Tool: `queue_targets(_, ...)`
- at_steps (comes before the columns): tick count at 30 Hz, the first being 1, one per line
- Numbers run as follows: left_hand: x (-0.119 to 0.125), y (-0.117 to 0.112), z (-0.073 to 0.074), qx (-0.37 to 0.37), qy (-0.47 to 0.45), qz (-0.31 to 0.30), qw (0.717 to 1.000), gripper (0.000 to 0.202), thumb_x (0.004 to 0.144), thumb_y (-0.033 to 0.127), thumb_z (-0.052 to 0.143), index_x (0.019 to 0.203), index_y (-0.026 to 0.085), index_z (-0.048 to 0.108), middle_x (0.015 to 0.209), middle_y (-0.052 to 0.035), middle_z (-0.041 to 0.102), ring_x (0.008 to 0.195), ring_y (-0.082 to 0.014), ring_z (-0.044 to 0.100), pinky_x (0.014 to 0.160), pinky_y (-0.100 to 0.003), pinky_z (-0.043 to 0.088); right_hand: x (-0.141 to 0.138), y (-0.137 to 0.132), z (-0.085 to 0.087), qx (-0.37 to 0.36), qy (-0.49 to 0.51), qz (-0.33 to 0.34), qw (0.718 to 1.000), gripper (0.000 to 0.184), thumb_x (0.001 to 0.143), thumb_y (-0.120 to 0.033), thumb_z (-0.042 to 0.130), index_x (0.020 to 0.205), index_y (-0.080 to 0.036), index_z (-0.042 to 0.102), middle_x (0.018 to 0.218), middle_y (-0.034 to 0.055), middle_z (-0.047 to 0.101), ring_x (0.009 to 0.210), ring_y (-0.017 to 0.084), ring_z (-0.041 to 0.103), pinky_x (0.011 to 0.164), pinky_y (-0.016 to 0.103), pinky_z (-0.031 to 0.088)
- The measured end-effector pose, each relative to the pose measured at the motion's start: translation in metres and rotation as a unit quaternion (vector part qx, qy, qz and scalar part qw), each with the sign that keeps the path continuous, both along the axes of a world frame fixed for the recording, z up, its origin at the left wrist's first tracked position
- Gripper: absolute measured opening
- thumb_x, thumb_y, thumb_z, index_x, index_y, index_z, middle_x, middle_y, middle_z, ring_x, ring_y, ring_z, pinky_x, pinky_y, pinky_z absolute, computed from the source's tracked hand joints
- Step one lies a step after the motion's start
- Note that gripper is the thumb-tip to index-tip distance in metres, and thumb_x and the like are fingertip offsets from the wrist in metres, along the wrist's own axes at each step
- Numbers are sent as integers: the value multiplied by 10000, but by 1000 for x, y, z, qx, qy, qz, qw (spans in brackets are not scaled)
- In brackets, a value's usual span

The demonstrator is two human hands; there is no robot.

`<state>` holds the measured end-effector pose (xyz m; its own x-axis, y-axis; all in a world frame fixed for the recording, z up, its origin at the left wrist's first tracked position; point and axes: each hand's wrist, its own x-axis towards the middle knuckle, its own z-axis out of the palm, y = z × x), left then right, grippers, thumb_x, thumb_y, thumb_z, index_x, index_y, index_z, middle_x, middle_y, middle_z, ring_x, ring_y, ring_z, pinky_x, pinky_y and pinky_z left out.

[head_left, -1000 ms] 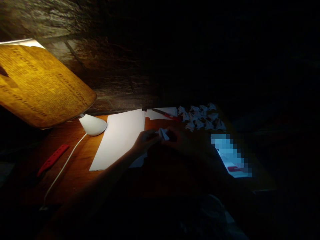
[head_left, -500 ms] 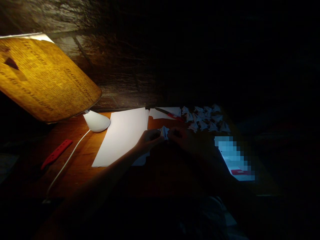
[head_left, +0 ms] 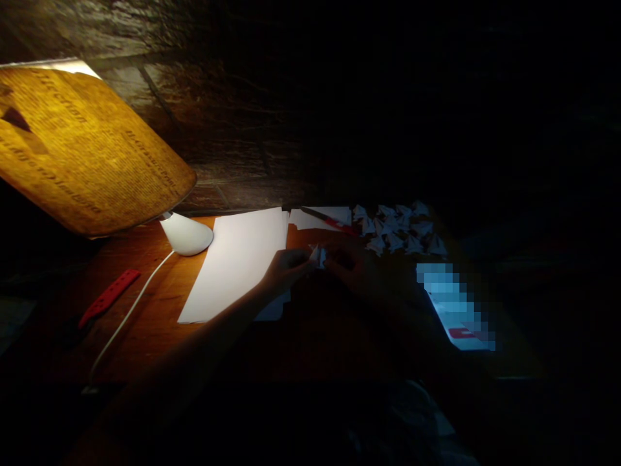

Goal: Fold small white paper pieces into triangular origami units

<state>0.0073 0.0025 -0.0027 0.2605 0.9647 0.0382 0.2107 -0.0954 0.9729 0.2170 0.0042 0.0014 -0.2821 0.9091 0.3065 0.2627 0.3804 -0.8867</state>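
In dim light my left hand (head_left: 285, 267) and my right hand (head_left: 356, 265) meet over the wooden table (head_left: 160, 304). Both pinch a small folded white paper piece (head_left: 319, 255) between their fingertips. Just left of the hands lies a stack of white paper sheets (head_left: 237, 262). Beyond my right hand sits a cluster of several small folded paper pieces (head_left: 400, 228).
A lit lamp with a printed yellow shade (head_left: 82, 155) and white base (head_left: 187, 234) stands at the left, its white cord (head_left: 129, 307) trailing toward me. A red strip (head_left: 109, 298) lies left of the cord. A red-handled tool (head_left: 325, 221) rests on paper behind. A glowing screen (head_left: 456, 310) lies at right.
The hands closed further over the small paper piece, so less of it shows now. The view shifted slightly; nothing else on the table moved.
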Motion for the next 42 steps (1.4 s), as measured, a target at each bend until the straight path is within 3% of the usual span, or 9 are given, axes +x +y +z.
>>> queue_targets(4,0,0,-2,22,13,3,1000,349,838,489,748,728,164,690,612,2,603,570,-111,511,537,-233,354,2,-2,5,23,-60,32,997,204,930,-229,627,1093,-256,746,1096,38,784,905,198,697,834,351,541)
queue_targets(10,0,1,-3,39,19,0,999,364,839,503,755,735,158,707,616,-9,636,576,-118,551,546,-230,389,5,-3,6,42,-79,52,995,98,937,-259,628,991,-223,701,959,32,766,848,199,670,775,318,502)
queue_targets(20,-1,1,-3,31,15,-12,999,356,862,500,738,771,158,707,659,-25,682,613,-130,614,593,-237,455,13,-7,12,48,-182,99,977,132,951,-225,597,1049,-230,685,987,37,762,813,193,662,745,302,459)
queue_targets(26,0,1,-2,50,17,-22,998,322,873,474,736,779,166,727,689,-36,708,650,-143,645,641,-253,491,12,-7,14,58,-171,101,978,88,944,-217,583,959,-219,670,915,24,737,771,171,643,699,277,425)
queue_targets(31,1,-1,-2,62,13,-22,998,293,865,455,754,801,169,751,751,-46,755,680,-143,670,653,-247,516,8,-9,13,53,-172,83,980,52,900,-212,594,896,-209,647,803,9,687,669,149,585,623,265,383)
queue_targets(34,1,-2,-2,69,1,-8,998,282,854,449,773,827,168,764,774,-48,770,699,-149,684,653,-242,520,5,-11,13,80,-174,56,980,55,880,-206,604,922,-214,640,845,18,703,697,154,602,632,261,397)
queue_targets(38,2,-4,-1,85,-19,8,996,263,856,435,785,826,175,770,796,-49,782,724,-155,698,675,-247,539,1,-16,15,117,-195,10,974,123,874,-220,626,997,-221,637,906,37,734,720,171,633,661,274,435)
queue_targets(42,4,-4,0,110,-23,14,994,275,859,445,788,803,178,753,770,-44,766,690,-149,683,646,-250,540,0,-18,14,94,-195,-35,976,297,864,-282,669,1147,-215,608,866,41,750,652,184,653,600,282,440)
